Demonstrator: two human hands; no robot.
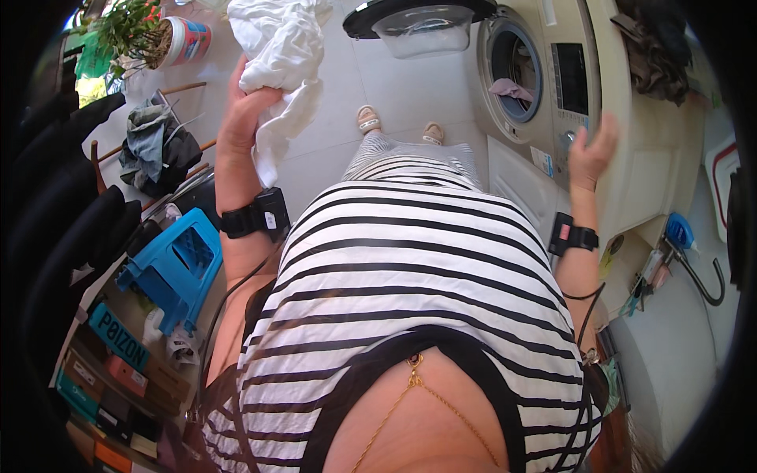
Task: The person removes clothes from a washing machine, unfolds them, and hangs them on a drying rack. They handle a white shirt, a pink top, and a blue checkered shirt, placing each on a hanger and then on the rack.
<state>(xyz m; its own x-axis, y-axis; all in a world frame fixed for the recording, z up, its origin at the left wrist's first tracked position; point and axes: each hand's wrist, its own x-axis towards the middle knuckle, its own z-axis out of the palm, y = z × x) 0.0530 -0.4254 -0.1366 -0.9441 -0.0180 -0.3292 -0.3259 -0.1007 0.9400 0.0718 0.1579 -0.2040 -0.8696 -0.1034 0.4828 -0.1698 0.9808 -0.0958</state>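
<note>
My left hand [251, 97] grips a bunched white cloth [278, 53], which hangs down past my wrist and runs up to the frame's top edge. On the right, my right hand [594, 151] is raised with its fingers apart and holds nothing. It is nearest the control panel and knob [569, 137] of a front-loading washing machine [500, 124]; whether it touches them I cannot tell. The machine's round glass door [423, 32] stands swung out. A pink cloth [511, 90] lies over the lower rim of the drum opening, with more laundry dimly visible inside.
A blue plastic stool [177, 266] and stacked shoe boxes [118, 378] are on the left. Beyond them stand a wooden-legged rack with dark clothes [157, 148] and a potted plant [177, 44]. Dark garments [653, 53] lie on the counter [650, 136], near a faucet [701, 287].
</note>
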